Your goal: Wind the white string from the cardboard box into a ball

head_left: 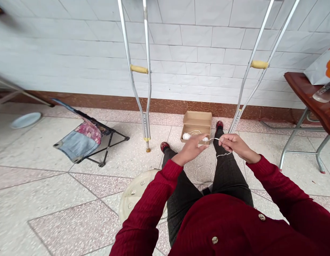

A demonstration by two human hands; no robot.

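My right hand [235, 145] pinches a white string [215, 138] between thumb and fingers. A short stretch of it runs across toward my left hand [192, 148]. That hand's thumb and fingers are apart, over the near edge of an open cardboard box [198, 115]. Inside the box lies a white ball of string [186, 136]. A smaller white bundle [205, 139] shows between my left thumb and forefinger; whether they touch it I cannot tell. More string crosses my right trouser leg and lies in a loop [203, 174] on the floor between my legs.
Two metal crutches with yellow grips, one at left [139, 69] and one at right [259, 64], stand near the tiled wall. A folding stool [84, 140] and a plate [26, 120] are at left, a brown table [300, 89] at right. A round pale stool [132, 192] is beside my left leg.
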